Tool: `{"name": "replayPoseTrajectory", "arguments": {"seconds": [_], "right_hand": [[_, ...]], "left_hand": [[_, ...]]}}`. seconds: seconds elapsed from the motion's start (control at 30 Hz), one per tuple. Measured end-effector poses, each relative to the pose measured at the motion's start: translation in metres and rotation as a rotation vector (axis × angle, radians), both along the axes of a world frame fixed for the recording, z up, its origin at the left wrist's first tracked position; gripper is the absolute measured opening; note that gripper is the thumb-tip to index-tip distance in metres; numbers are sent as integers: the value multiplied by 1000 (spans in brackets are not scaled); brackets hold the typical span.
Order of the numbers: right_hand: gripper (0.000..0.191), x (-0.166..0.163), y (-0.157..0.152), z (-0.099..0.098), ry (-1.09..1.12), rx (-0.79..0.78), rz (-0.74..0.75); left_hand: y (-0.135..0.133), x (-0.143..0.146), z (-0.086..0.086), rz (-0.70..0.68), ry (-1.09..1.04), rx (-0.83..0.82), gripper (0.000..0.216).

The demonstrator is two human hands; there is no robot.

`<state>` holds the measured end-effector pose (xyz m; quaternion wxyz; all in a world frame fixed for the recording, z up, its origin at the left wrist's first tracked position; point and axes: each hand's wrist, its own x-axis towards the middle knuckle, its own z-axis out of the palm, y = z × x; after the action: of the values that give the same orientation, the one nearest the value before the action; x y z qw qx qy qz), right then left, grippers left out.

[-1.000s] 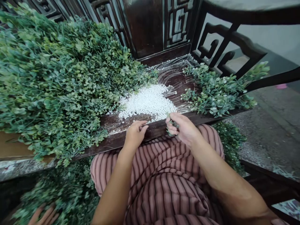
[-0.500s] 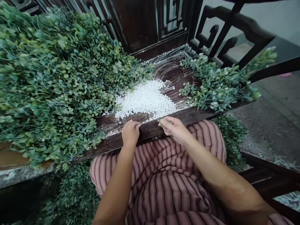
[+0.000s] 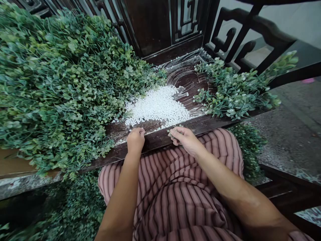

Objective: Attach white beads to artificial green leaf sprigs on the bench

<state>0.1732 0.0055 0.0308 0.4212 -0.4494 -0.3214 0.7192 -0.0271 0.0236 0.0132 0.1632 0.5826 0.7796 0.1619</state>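
Note:
My left hand [image 3: 135, 140] is closed at the front edge of a dark wooden seat [image 3: 160, 140]. Its fingers are bent inward, and whatever they may pinch is hidden. To its right, my right hand [image 3: 185, 138] pinches a small green leafy sprig [image 3: 170, 133] between thumb and fingers, mostly covered by the hand. Just beyond both hands lies a spread heap of small white beads [image 3: 157, 107]. Some beads are scattered along the seat's front edge.
A large mass of artificial greenery [image 3: 67, 83] covers the left side. A smaller bunch of leafy stems [image 3: 233, 88] lies at the right. Carved dark railings [image 3: 240, 36] rise behind and to the right. Striped cloth [image 3: 175, 187] covers my lap.
My left hand has shifted slightly left, away from my right hand. My right hand stays almost in place with the sprig, which shows a little more. The view has moved slightly.

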Motion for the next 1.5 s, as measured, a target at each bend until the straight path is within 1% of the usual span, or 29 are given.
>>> {"name": "replayPoseTrajectory", "arguments": {"seconds": [0.07,0.17,0.23,0.3,0.37,0.43,0.5,0.6,0.73,0.9,1.03,1.13,1.23,1.33,1.5], "right_hand": [[42,0,-2,0,-19,41,10],[37,0,-5,1,-59,101,9],[31,-1,-9,2,-103,151,4],[25,-2,-13,5,-160,233,1],[19,-4,-17,7,-218,334,-8],[16,-6,-21,8,-276,431,-25],[14,-7,-24,7,-335,524,-52],[14,-10,-29,5,-410,651,-100],[14,-11,-33,5,-481,743,-126],[13,-11,-36,7,-514,760,-142],[13,-9,-37,5,-499,747,-132],[15,-8,-37,4,-474,751,-120],[13,-6,-37,5,-461,772,-134],[12,-4,-36,6,-467,806,-146],[12,-2,-37,11,-514,836,-102]], "left_hand": [[-2,5,2,77,-190,39,8],[-13,20,10,202,-638,113,4],[-25,34,18,196,-915,148,7],[-36,48,25,173,-1111,146,12],[-45,59,31,202,-1258,113,19],[-51,64,34,249,-1360,68,27],[-54,66,35,269,-1417,30,30],[-57,67,34,252,-1469,18,27],[-59,71,33,270,-1527,19,25],[-61,71,36,267,-1490,3,25],[-61,68,37,256,-1417,-34,25],[-61,67,38,274,-1398,-71,27],[-61,68,39,294,-1446,-93,30],[-60,70,38,311,-1543,-112,30],[-61,74,36,415,-1670,-149,22]]}}
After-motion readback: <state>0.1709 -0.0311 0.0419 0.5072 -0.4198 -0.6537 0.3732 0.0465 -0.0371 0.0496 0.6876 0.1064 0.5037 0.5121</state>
